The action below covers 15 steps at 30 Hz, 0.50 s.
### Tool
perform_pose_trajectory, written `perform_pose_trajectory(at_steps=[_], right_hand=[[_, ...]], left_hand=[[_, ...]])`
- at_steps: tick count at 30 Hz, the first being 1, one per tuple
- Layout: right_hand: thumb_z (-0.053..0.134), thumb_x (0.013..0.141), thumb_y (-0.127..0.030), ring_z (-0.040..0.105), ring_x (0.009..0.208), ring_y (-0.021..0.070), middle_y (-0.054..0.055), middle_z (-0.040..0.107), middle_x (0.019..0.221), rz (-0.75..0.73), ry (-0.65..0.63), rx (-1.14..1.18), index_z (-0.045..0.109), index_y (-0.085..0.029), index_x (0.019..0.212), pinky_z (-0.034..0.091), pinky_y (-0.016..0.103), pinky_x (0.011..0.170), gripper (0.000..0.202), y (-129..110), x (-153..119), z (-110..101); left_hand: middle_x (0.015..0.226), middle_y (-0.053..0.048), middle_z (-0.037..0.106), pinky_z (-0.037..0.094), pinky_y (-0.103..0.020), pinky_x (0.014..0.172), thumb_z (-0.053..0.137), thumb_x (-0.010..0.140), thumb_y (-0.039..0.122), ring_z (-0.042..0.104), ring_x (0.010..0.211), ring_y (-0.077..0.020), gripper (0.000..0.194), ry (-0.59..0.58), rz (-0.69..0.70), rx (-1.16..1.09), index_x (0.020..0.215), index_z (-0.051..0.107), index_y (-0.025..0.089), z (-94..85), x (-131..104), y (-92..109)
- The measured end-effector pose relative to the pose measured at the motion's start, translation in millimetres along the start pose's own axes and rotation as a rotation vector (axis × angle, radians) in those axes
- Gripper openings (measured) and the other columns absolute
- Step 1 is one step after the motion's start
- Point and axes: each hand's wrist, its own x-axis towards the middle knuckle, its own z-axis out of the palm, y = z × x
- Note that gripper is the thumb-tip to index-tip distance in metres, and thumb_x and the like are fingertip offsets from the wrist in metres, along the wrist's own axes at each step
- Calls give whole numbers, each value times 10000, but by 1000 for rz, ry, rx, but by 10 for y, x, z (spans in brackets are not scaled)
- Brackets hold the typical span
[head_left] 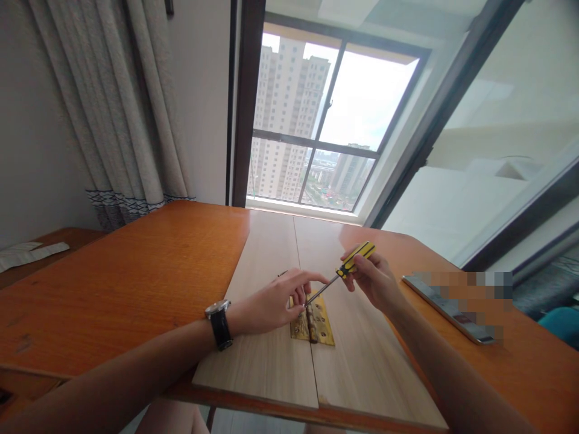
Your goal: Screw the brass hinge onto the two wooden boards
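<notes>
My right hand (377,280) grips the yellow-and-black handle of a screwdriver (358,258). The tool slants down to the left, and its tip reaches a brass hinge (322,324). My left hand (271,306), with a watch (219,322) on the wrist, rests over the hinge's left leaf. Its index finger stretches toward the screwdriver shaft, while thumb and other fingers pinch close to the tip; what they hold is too small to make out. The hinge lies across the seam of two pale wooden boards, a left board (262,361) and a right board (362,361).
Both boards lie on an orange-brown wooden table (172,265). A flat, shiny device (443,304), partly pixelated, sits to the right. Beyond the table are a window (316,144) and a grey curtain (117,90). A small dark object (282,273) shows behind my left hand.
</notes>
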Motion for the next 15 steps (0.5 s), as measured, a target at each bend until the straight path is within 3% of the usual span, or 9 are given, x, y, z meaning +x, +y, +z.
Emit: perform_pose_trajectory(at_steps=[15], right_hand=[[732, 823, -423, 494, 412, 91, -27, 537, 571, -100, 76, 10, 701, -181, 825, 432, 197, 333, 244, -33, -66, 145]], left_hand=[[1049, -36, 556, 469, -331, 946, 533, 815, -19, 559, 951, -155, 668, -33, 62, 95, 1409, 442, 271, -50, -17, -5]])
